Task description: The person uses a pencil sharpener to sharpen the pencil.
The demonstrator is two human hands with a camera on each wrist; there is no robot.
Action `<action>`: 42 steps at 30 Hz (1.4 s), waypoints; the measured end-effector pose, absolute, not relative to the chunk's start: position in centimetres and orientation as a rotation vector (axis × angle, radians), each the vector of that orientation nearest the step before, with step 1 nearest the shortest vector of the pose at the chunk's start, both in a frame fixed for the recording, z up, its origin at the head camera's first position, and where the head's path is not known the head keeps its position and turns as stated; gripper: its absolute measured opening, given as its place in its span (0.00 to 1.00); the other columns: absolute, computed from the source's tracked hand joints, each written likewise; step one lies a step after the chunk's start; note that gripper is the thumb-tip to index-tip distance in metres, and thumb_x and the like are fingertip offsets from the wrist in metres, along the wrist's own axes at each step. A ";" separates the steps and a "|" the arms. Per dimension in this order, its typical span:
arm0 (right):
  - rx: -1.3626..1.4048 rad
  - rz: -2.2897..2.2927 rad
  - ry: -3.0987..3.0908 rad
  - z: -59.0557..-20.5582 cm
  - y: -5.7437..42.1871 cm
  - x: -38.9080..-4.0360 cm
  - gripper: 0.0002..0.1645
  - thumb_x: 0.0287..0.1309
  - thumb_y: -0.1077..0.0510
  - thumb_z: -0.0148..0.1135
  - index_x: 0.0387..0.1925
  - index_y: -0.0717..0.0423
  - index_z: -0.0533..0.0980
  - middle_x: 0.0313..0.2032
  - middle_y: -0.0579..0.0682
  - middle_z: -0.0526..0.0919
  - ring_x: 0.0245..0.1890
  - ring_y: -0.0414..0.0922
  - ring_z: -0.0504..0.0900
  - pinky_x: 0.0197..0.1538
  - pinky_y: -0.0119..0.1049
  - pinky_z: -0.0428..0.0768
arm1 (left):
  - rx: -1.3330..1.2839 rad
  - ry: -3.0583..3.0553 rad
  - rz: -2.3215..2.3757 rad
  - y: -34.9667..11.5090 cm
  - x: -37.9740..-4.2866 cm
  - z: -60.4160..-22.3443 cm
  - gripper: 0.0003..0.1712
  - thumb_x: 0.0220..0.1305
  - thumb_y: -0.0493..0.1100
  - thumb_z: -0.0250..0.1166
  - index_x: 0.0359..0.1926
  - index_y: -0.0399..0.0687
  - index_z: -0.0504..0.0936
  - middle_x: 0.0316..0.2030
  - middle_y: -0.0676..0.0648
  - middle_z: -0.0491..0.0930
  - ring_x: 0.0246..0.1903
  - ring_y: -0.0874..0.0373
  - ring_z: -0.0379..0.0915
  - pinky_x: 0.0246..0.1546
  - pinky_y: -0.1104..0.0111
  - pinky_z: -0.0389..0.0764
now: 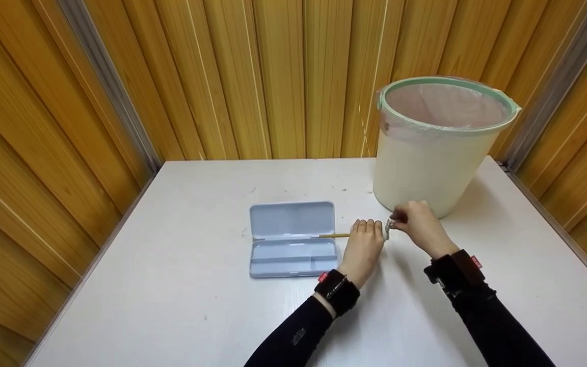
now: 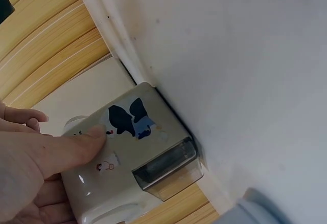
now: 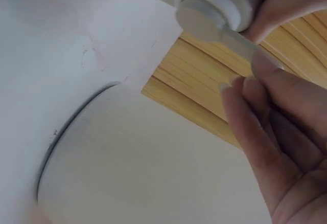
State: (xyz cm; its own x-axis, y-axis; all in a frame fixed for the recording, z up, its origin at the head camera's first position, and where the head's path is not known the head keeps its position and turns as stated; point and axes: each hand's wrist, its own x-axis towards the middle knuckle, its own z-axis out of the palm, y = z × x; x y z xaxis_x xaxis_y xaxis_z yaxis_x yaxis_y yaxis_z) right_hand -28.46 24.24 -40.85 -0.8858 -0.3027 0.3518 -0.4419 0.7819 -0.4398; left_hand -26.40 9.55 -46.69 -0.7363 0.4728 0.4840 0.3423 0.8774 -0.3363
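My left hand (image 1: 365, 250) grips a hand-crank pencil sharpener (image 2: 127, 147), thumb across its sticker-covered face and fingers behind. A clear shavings compartment (image 2: 176, 175) shows at one end of it. From the left side of that hand a yellow pencil (image 1: 333, 235) sticks out, its far end overlapping the open case in the head view; its other end is hidden by the hand. With thumb and fingertips, my right hand (image 1: 421, 227) pinches the arm of the crank (image 3: 204, 22) on the sharpener's right side.
Left of my hands, an open light-blue pencil case (image 1: 292, 219) with divided compartments lies on the white table (image 1: 181, 306). A tall cream bin (image 1: 421, 163) with a green rim and a plastic liner stands close behind my right hand. Ribbed wood-patterned walls (image 1: 278, 76) enclose the table.
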 end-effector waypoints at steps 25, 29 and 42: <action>0.592 0.655 -2.712 -46.3 23.9 -32.5 0.06 0.44 0.75 0.68 0.22 0.66 0.80 0.23 0.59 0.84 0.25 0.55 0.81 0.36 0.50 0.81 | -0.604 -2.456 0.317 9.4 -26.5 -46.8 0.20 0.63 0.41 0.60 0.57 0.50 0.80 0.47 0.53 0.84 0.48 0.61 0.80 0.59 0.70 0.77; 0.612 0.673 -2.777 -46.6 24.0 -32.5 0.09 0.39 0.78 0.65 0.20 0.64 0.79 0.19 0.54 0.81 0.22 0.48 0.77 0.31 0.43 0.78 | -0.595 -2.443 0.314 9.4 -26.6 -46.8 0.19 0.62 0.41 0.61 0.55 0.50 0.80 0.45 0.53 0.84 0.47 0.61 0.80 0.58 0.70 0.77; 0.708 0.760 -2.920 -46.6 24.8 -30.5 0.09 0.34 0.72 0.72 0.14 0.62 0.78 0.15 0.50 0.80 0.17 0.37 0.71 0.28 0.34 0.75 | -0.598 -2.429 0.259 9.4 -26.5 -46.8 0.17 0.63 0.44 0.61 0.53 0.48 0.81 0.45 0.52 0.85 0.46 0.60 0.81 0.57 0.69 0.78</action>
